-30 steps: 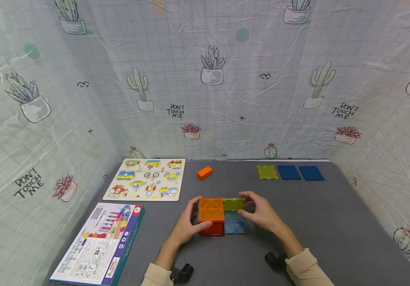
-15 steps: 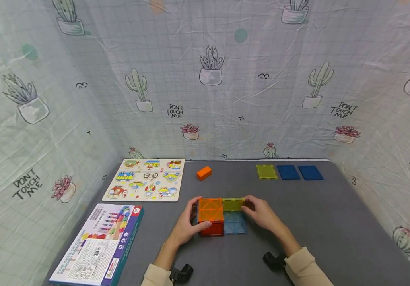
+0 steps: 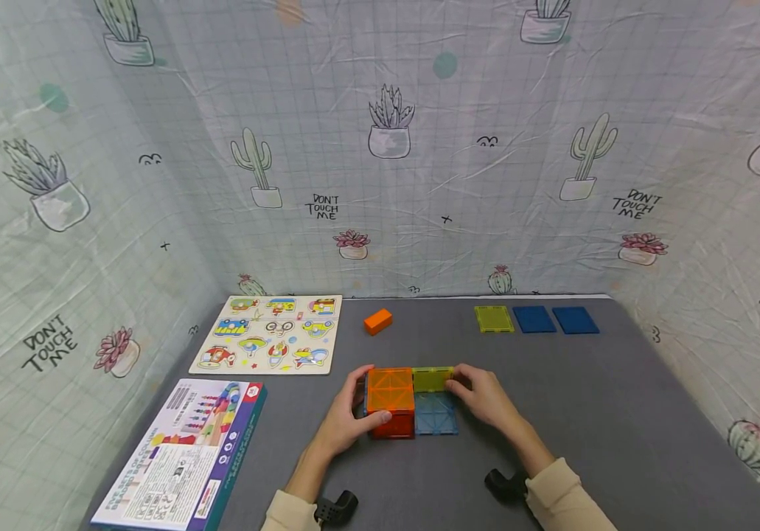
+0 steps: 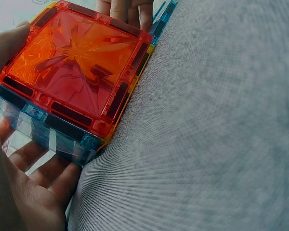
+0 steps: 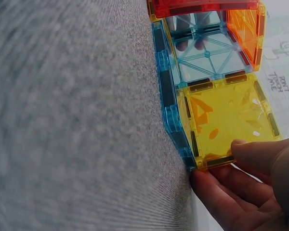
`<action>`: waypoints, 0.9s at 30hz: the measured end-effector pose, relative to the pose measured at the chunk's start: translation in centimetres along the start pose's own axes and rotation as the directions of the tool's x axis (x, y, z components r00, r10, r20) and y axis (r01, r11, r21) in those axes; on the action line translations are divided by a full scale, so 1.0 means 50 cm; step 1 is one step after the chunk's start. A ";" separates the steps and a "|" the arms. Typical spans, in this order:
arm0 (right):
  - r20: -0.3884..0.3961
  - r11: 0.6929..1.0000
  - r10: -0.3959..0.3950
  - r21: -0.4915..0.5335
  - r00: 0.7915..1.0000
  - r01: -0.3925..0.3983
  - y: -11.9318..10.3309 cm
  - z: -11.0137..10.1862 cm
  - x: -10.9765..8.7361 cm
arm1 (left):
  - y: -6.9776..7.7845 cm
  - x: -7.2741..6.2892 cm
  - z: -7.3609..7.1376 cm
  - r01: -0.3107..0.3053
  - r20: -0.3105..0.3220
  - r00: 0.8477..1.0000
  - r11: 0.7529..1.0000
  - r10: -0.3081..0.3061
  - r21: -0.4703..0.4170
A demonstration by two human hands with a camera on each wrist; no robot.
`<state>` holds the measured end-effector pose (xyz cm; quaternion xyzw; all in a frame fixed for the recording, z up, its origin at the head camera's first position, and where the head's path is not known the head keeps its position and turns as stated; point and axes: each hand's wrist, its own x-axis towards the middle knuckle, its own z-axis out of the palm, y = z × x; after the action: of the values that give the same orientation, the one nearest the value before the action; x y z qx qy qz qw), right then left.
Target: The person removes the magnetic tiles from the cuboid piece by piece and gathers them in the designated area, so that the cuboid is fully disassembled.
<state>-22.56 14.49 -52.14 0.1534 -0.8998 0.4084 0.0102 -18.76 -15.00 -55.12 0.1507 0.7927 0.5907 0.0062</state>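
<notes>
A cube of see-through magnetic tiles stands on the grey table, with an orange tile on top and a red tile at its front. My left hand holds the cube, thumb at the front and fingers along the blue side tile. To the cube's right lies a flat light blue tile. Along that tile's far edge stands an upright yellow tile, joined beside the cube. My right hand pinches the yellow tile's right edge, thumb on the near face, fingers partly hidden behind it.
At the back lie an orange block, another yellow tile and two dark blue tiles. A picture puzzle board is at the back left, with a printed box nearer the front. Patterned cloth walls surround the table.
My right thumb and fingers, earlier spread apart at the yellow tile, have drawn together at its right edge. The left hand and the cube have stayed put.
</notes>
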 end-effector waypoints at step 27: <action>-0.051 0.975 0.077 0.211 0.996 -0.065 0.013 0.006 0.004 | -0.002 0.000 -0.001 -0.016 -0.006 1.000 1.000 0.016 0.011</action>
<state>-22.88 14.62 -52.81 0.1094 -0.8561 0.5051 0.0058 -18.76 -15.07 -55.21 0.1553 0.7945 0.5871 -0.0019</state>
